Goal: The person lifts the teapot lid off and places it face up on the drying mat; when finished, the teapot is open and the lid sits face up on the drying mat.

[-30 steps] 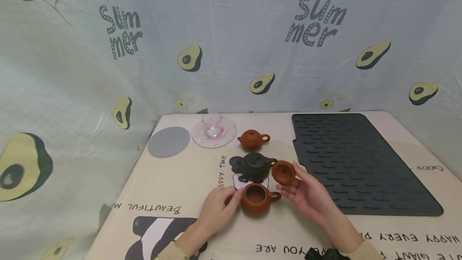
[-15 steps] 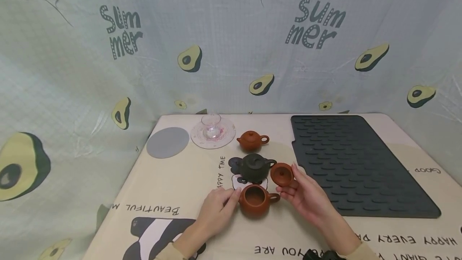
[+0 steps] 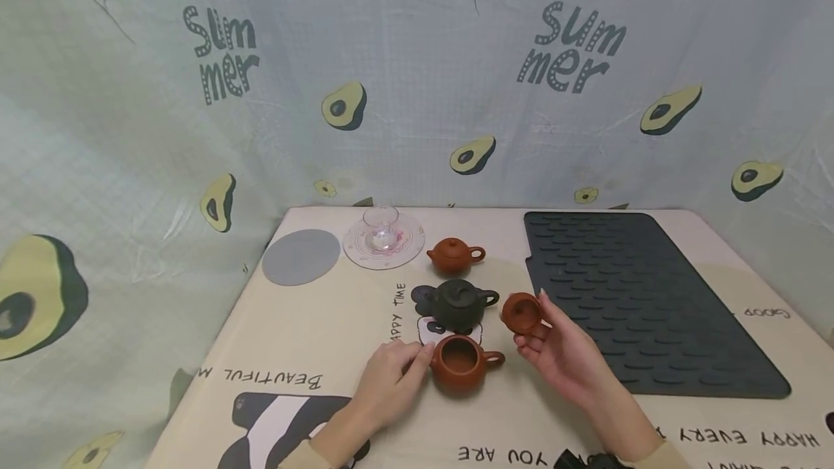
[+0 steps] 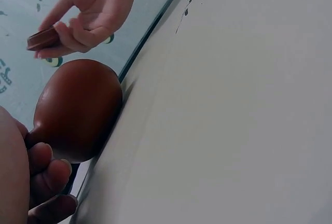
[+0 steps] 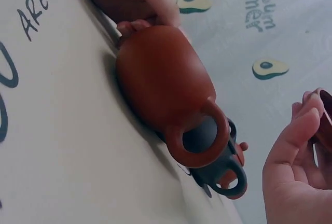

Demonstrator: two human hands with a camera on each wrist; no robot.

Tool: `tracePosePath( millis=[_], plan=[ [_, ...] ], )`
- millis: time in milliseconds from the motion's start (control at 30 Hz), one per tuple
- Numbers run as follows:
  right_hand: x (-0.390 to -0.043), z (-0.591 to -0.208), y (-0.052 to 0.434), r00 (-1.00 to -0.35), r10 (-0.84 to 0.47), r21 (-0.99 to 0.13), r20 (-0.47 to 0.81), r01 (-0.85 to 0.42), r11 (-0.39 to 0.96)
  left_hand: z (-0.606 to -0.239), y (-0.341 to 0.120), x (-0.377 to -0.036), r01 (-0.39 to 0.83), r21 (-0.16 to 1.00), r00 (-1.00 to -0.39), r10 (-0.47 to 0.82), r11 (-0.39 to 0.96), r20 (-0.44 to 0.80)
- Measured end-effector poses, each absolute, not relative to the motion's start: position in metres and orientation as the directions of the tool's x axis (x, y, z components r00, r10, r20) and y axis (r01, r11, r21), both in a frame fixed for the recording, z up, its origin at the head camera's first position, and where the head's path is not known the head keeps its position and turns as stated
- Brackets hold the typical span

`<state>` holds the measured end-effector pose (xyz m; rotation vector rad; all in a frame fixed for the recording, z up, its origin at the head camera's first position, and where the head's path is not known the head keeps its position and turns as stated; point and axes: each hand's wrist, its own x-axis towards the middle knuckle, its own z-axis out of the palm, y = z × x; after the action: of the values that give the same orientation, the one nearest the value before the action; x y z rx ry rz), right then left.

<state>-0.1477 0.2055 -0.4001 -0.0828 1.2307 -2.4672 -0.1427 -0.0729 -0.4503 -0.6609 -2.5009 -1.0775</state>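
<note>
A lidless brown teapot [image 3: 460,362] [image 4: 78,110] [image 5: 161,84] stands on the table near the front edge. My left hand [image 3: 413,360] [image 4: 46,182] grips it at the spout side, fingers curled against it. My right hand [image 3: 539,328] [image 5: 290,177] is raised just right of the pot, above the table, and holds the pot's brown lid [image 3: 521,312] [image 4: 44,38] in curled fingers, tilted. A dark teapot [image 3: 459,302] [image 5: 228,175] with its lid on sits right behind the open pot.
A smaller brown teapot [image 3: 455,254] stands further back. A glass cup [image 3: 381,226] sits on a clear coaster [image 3: 404,252], with a grey round coaster [image 3: 301,257] to its left. A black ribbed mat [image 3: 638,302] covers the table's right side. An avocado-print curtain hangs behind.
My right hand has carried the lid a little to the right, away from the open pot, and tilted it. The left hand and the pot have stayed put.
</note>
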Motion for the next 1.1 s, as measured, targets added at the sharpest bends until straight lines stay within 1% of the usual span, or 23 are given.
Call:
tracePosePath(
  millis=[100,200,367,533,667,933,1100],
  plan=[
    [-0.147,-0.399,0.211,-0.926,-0.369,-0.806,-0.075,0.274,-0.524,-0.450,-0.072,-0.143,0.546,0.586,-0.829,0.282,0.599,0.483],
    [-0.147,-0.398,0.212,-0.937,-0.342,-0.853,-0.066,0.231,-0.468,-0.450,-0.073,-0.144,0.551,0.575,-0.823,0.283,0.605,0.492],
    [-0.149,-0.395,0.215,-0.967,-0.219,-0.930,-0.132,0.197,-0.310,-0.450,-0.072,-0.144,0.556,0.569,-0.820,0.288,0.606,0.495],
    [-0.151,-0.393,0.221,-0.982,-0.122,-0.982,-0.144,0.157,-0.101,-0.451,-0.072,-0.143,0.553,0.574,-0.822,0.284,0.604,0.493],
    [-0.153,-0.392,0.228,-0.987,-0.084,-0.990,-0.137,0.134,0.048,-0.451,-0.073,-0.143,0.559,0.564,-0.817,0.284,0.608,0.503],
    [-0.156,-0.394,0.239,-0.988,-0.058,-0.971,-0.144,0.130,0.199,-0.452,-0.073,-0.144,0.560,0.558,-0.815,0.285,0.613,0.504],
    [-0.159,-0.392,0.249,-0.991,-0.016,-0.944,-0.131,0.119,0.307,-0.451,-0.072,-0.146,0.573,0.550,-0.805,0.292,0.608,0.516]
  ],
)
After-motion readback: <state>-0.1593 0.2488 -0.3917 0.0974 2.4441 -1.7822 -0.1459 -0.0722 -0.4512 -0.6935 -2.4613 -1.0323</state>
